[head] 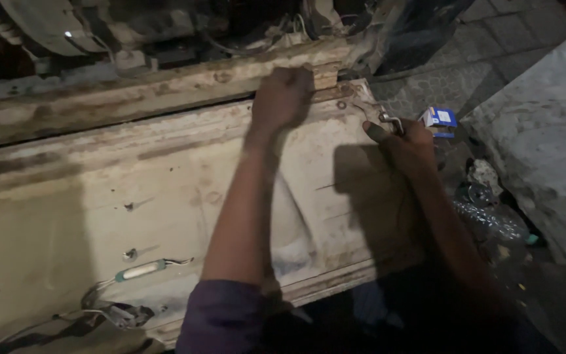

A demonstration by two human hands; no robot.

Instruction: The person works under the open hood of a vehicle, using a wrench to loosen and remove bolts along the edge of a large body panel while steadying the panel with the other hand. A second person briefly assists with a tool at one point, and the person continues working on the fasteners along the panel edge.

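The left hand (283, 98) is closed in a fist over the top edge of a large, dirty cream-coloured sheet-metal panel (165, 210), near its upper right corner, where the panel meets a rusted, flaking cream metal beam (132, 98) that runs along behind it. The right hand (409, 144) is wrapped around a small shiny metal wrench (391, 121), whose head sits at the panel's upper right corner, close to a small round bolt head (341, 104) in the rusted edge. The wrench thus lies inside the right hand's grip, with only its upper end showing above the fingers, and the left fist sits just to the left of it on the same edge.

The lighting is dim and the corner is badly corroded, so the wrench could slip off whatever it bears on; I cannot tell how well its head is seated. A slip would likely throw the right hand's knuckles against the rusty edge. The left fist holds a thin sheet edge, which could cut if the panel shifts suddenly.

A small blue and white cardboard box (439, 118) lies on the paved ground just beyond the right hand. A clear crumpled plastic bottle (489, 219) rests lower right. A pale cable with a green-tipped sleeve (142, 269) lies against the panel's lower left.
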